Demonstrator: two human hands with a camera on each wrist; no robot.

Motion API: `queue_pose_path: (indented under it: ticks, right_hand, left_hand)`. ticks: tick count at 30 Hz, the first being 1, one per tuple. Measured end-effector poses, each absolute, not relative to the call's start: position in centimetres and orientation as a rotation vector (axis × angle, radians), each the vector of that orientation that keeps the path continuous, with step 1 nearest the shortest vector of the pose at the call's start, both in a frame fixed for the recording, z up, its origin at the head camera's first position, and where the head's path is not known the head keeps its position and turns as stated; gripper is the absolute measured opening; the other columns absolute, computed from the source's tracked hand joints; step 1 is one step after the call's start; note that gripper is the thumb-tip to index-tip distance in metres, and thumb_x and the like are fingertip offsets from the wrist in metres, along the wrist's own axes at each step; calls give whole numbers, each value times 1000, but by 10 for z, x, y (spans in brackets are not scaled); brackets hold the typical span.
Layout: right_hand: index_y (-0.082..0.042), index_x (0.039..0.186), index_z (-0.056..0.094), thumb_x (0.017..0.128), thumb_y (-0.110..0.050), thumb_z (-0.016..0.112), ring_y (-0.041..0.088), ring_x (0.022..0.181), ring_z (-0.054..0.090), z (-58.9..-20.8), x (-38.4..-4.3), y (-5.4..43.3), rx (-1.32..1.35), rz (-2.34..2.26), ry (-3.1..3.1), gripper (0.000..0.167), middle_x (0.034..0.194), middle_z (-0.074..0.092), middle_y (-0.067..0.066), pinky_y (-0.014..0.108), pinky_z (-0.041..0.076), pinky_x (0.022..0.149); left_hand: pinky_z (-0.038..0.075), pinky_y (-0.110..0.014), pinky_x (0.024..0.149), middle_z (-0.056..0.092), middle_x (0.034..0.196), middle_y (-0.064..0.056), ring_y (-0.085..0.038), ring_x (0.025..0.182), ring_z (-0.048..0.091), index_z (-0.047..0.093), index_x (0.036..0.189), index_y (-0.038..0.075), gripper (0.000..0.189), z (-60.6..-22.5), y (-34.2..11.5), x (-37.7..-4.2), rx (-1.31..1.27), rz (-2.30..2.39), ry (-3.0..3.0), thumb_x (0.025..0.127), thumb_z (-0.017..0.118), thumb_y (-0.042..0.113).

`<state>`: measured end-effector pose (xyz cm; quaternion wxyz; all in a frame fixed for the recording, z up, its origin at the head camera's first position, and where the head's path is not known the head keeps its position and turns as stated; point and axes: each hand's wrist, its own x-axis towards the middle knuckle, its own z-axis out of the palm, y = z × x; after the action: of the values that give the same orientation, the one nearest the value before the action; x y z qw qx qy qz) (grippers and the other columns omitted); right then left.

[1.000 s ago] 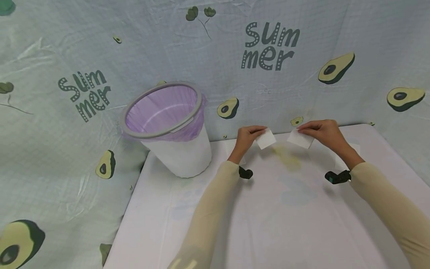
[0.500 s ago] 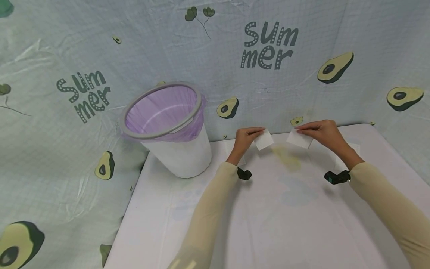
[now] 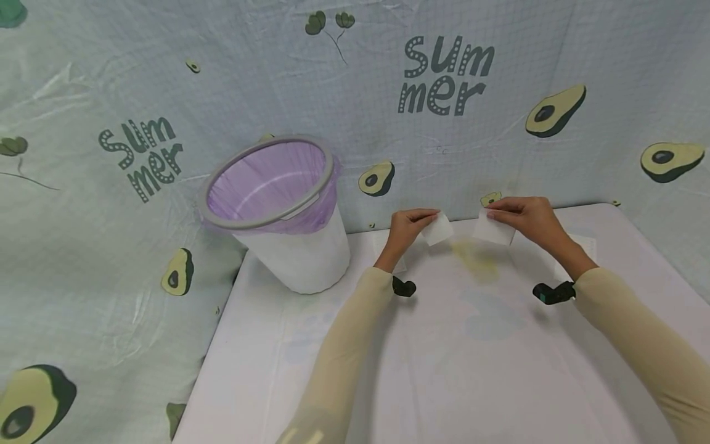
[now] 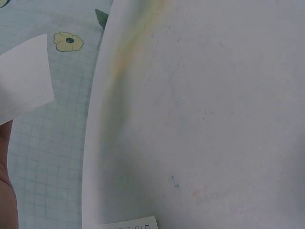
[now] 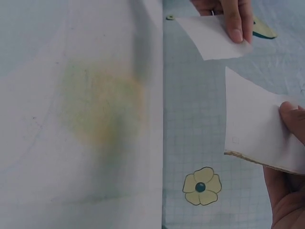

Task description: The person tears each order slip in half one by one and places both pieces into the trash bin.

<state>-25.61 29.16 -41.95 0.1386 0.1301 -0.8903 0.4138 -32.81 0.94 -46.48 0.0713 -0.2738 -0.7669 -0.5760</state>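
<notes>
Over the far edge of the table (image 3: 444,357), my left hand (image 3: 403,231) pinches a small white paper piece (image 3: 438,229) by its upper corner. To its right, my right hand (image 3: 535,222) pinches a second white piece (image 3: 493,230) between thumb and fingers. A gap separates the two pieces in the head view. In the right wrist view, the right-hand piece (image 5: 255,124) shows a brownish lower edge, and the left-hand piece (image 5: 212,39) is beyond it. My left hand (image 4: 5,186) shows only partly in the left wrist view, beneath its paper (image 4: 24,78).
A white bin (image 3: 310,265) with a purple liner and grey rim stands on the table's left. Another white paper (image 3: 399,266) lies by the left wrist, and one more (image 3: 585,245) by the right forearm. An avocado-print sheet (image 3: 333,92) hangs behind the table.
Both hands keep their pinch on the papers and stay nearly in place. The right-hand piece has tilted slightly, its top left corner rising a little.
</notes>
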Motion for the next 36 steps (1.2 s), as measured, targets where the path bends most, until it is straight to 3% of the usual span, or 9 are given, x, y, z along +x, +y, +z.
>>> queue_pose_path:
  ticks: [11,14,18,20,22,24,26,31,36]
  right_hand:
    - [-15,103,83,93,-15,77,-14,85,59,-414,-255,286,447,1155,-2586,12,106,77,9,10,46,67]
    - [-17,104,83,93,-10,75,-9,89,60,-413,-254,285,497,1123,-2604,15,106,77,7,9,45,70]
    - [-16,111,81,96,-12,73,13,106,65,-410,-253,283,513,1077,-2665,18,114,74,9,19,49,80]
    - [-15,116,79,97,-17,72,25,114,64,-408,-252,282,497,1054,-2698,20,121,72,11,31,51,85]
    - [-14,117,77,97,-21,72,31,115,63,-406,-251,280,476,1039,-2710,22,124,71,14,40,51,83]
    - [-14,113,79,96,-21,73,29,107,65,-405,-250,278,448,1044,-2701,19,121,72,14,39,51,76]
    - [-14,106,80,94,-17,75,23,93,67,-405,-250,276,438,1045,-2674,13,113,75,13,33,49,66]
    - [-14,96,83,90,-10,79,11,57,52,-407,-251,272,453,1049,-2639,9,100,77,11,28,38,46]
    - [-12,100,82,89,-12,81,13,60,51,-408,-250,269,443,1025,-2616,12,104,77,13,28,38,49]
  left_hand:
    - [57,-25,83,77,110,-9,-7,101,70,79,112,3,18,-458,3,-321,-858,-1850,-2283,96,71,9]
    - [54,-21,73,77,109,-8,-3,84,67,79,111,3,18,-455,1,-320,-862,-1820,-2278,96,71,10]
    - [38,-22,58,77,109,-5,-5,59,43,80,109,6,17,-454,-1,-321,-857,-1775,-2296,96,73,13]
    - [42,-21,61,77,109,-5,-3,62,47,80,109,6,17,-454,-1,-321,-858,-1774,-2305,95,73,13]
    - [50,-19,75,77,109,-6,-1,79,61,80,108,5,16,-454,-1,-321,-858,-1787,-2308,95,73,12]
    - [51,-21,92,77,110,-6,-2,103,66,80,108,6,16,-454,-1,-320,-843,-1797,-2316,95,74,13]
    - [50,-23,98,77,111,-5,-5,111,66,80,108,6,17,-453,-1,-319,-819,-1800,-2325,94,75,14]
    - [50,-25,98,77,110,-3,-7,113,65,80,109,7,20,-452,1,-316,-763,-1794,-2335,91,79,15]
    - [54,-24,88,78,101,-3,-7,102,68,81,103,6,17,-451,2,-315,-764,-1816,-2334,88,82,15]
